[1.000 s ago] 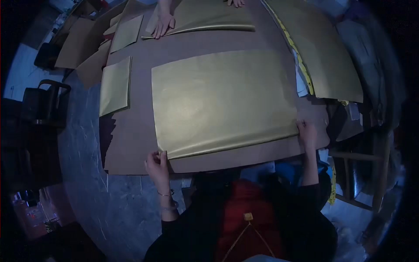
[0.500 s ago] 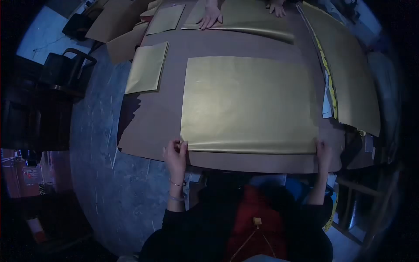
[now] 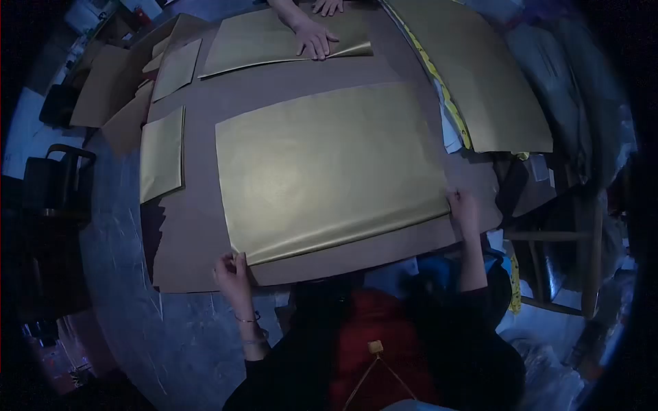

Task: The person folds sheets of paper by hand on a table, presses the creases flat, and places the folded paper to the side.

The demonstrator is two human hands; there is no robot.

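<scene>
A large sheet of gold paper (image 3: 329,157) lies on the brown table covering in front of me, its near edge curled up in a narrow fold. My left hand (image 3: 232,274) pinches the near left corner between thumb and fingers. At the near right corner, my right hand (image 3: 465,209) is closed on the paper's edge. Across the table, another person's hand (image 3: 315,40) presses flat on a second, folded gold sheet (image 3: 267,41); that person's other hand (image 3: 328,7) rests beside it.
Folded gold sheets (image 3: 163,154) lie along the left side, near an open cardboard box (image 3: 127,113). More gold sheets (image 3: 486,82) are stacked at the right with a yellow strip (image 3: 449,106) along their edge. A wooden stool frame (image 3: 591,260) stands at lower right.
My view has turned, so the table appears tilted and shifted left. Both my hands stay at the paper's near corners. The other person's hand has slid rightward along the folded edge of their sheet.
</scene>
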